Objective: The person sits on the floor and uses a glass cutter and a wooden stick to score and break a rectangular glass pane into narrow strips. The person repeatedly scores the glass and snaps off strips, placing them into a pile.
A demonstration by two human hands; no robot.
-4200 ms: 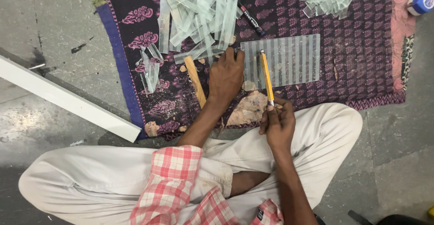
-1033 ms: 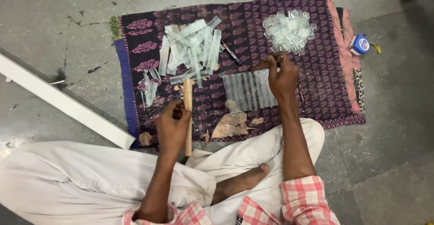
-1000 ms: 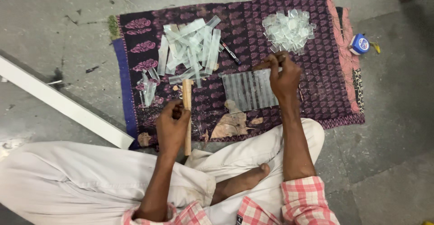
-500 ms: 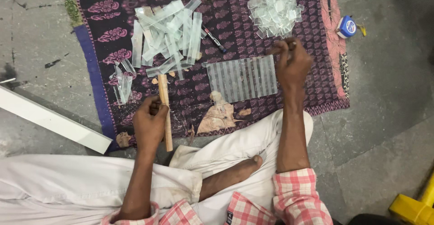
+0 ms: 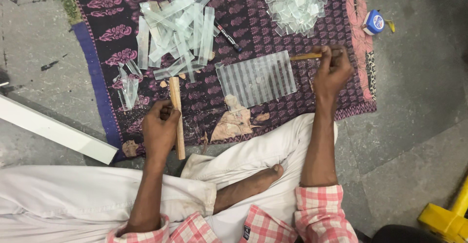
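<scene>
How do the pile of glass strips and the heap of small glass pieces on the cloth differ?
The pile of glass strips lies at the cloth's far left; the heap of small glass pieces lies at its far right. The strips are long and narrow, crossed loosely over one another; the small pieces are short, roughly square, and mounded tightly. The strips spread wider than the heap. Both are clear, pale glass resting on the patterned cloth.

Purple patterned cloth (image 5: 312,96), pink-checked sleeves (image 5: 321,213), white trousers (image 5: 73,199), yellow stand (image 5: 446,218)
</scene>
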